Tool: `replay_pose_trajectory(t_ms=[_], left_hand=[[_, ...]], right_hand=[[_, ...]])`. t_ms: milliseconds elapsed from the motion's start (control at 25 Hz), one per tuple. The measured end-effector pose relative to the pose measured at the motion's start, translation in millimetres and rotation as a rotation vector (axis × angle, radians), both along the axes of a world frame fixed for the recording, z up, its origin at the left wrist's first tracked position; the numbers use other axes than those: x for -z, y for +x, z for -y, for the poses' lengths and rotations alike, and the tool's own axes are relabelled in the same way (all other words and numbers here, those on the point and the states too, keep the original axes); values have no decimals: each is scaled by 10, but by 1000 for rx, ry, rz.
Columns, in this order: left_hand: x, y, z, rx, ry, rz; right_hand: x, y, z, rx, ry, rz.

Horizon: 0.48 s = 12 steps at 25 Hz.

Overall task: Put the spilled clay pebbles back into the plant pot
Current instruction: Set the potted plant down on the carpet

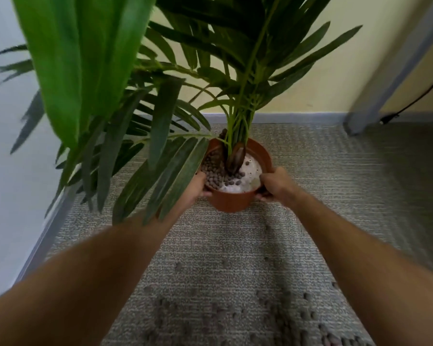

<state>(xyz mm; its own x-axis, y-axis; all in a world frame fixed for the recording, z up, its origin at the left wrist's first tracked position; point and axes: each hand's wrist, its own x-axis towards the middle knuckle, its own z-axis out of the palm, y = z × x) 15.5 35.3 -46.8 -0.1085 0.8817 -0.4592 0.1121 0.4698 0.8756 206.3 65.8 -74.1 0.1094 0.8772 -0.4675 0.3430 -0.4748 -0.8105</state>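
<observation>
A terracotta plant pot (231, 202) with a tall palm (238, 116) stands upright on the grey carpet near the wall. Its top shows brown clay pebbles (216, 172) on the left side and a bare white patch on the right. My left hand (198, 187) grips the pot's left rim, partly hidden by leaves. On the pot's right rim sits my right hand (275, 183), fingers wrapped around it. Several spilled clay pebbles (238, 318) lie scattered on the carpet close to me, between my forearms.
Long green leaves (90, 78) hang over the left half of the view. A white wall (8, 196) runs along the left, a yellow wall behind. A grey furniture leg (375, 103) and a black cable (410, 103) stand at the back right.
</observation>
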Motion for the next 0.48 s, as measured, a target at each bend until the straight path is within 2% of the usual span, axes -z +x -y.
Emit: replay_pose_trajectory(t_ms=[80,160,240,360,480], left_hand=[[-58,12,102,-3,-12,35],[-31,-31,219,17,21,-38],[117,-154,354,96,57,-265],[522,-460,687,239,112,-579],[877,-691,1163,429,265,-849]], right_hand=[[-7,37,8,6,29,82],[-21,92,57,-42,57,218],[-32,175,208,-125,90,363],[99,404,579,-313,143,483],[261,714,1097,-528,135,677]])
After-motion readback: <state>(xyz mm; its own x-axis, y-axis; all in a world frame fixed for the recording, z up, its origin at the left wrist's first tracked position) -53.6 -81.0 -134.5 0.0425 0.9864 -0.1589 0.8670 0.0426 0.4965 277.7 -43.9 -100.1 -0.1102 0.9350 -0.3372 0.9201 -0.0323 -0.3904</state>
